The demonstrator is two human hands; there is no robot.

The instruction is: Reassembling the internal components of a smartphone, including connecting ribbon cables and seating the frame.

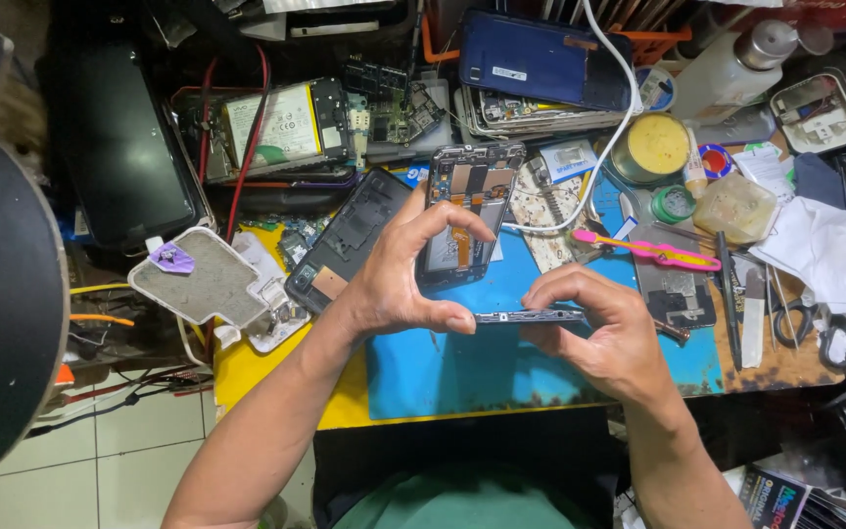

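Observation:
An opened phone (472, 196) with its back off stands tilted over a blue work mat (462, 372), showing its battery and an orange flex cable. My left hand (399, 279) grips the phone's left edge and bottom corner, thumb on the lower edge. My right hand (599, 338) pinches the bottom right edge of the same phone (531, 316), seen edge-on as a thin dark strip between both hands.
A black phone cover (345, 245) lies left of the mat. A pink toothbrush (648, 250), tweezers, scissors (815, 328), a yellow paste tin (653, 147), a blue phone (540, 59) and other opened phones crowd the bench. A black lamp head (2, 294) looms at left.

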